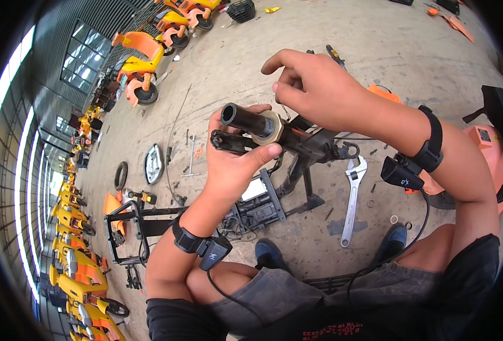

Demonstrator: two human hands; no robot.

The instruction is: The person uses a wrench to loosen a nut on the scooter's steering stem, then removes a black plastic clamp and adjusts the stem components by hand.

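Note:
My left hand (228,156) is wrapped round the upper end of a black steering tube (244,119), its thumb just below a brass-coloured hex nut (271,127). The fingers go behind the tube and are mostly hidden. A second, stubbier black part (231,142) lies against the palm. The tube belongs to a bare black scooter frame (297,173) resting on the floor. Above and right of the nut hovers my right hand (314,85). Its index finger reaches out to the left, apart from the thumb, with the other fingers bent and nothing visible between them.
An adjustable wrench (351,204) lies right of the frame, near small washers (394,219) and bolts. A yellow-black power tool (143,197), a tyre (120,175) and a T-handled rod (191,159) lie left. Orange-yellow scooters (140,65) line the left; an orange body part (487,153) stands right.

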